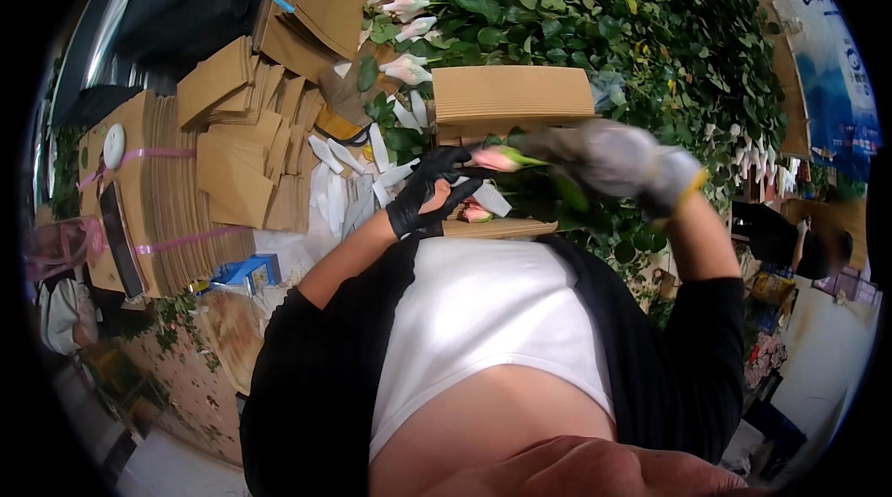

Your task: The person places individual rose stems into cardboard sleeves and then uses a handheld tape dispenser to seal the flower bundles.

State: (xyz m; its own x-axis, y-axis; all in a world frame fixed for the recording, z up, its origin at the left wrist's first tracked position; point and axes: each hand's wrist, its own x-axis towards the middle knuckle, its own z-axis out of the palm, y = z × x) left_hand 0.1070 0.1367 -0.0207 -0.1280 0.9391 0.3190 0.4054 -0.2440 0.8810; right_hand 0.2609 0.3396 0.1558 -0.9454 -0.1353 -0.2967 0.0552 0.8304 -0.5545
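Note:
My left hand (423,192), in a black glove, is closed, its fingertips at the head of a pink rose (496,159). The rose lies sideways, and its green stem points right toward my other hand. My right hand (618,163), in a grey-white glove with a yellow cuff, is smeared by motion, so its grip on the stem cannot be made out. Just below the left fingers, a white sleeve (492,200) and another pink rose (478,213) lie in an open cardboard box. The corrugated cardboard flap (511,94) of that box stands behind the hands.
Loose white sleeves (336,155) lie left of my left hand. Stacks of flat cardboard (186,163), tied with pink strap, fill the left side. A large heap of leafy stems (595,5) spreads behind and to the right, with sleeved rose heads (406,5) along its left edge.

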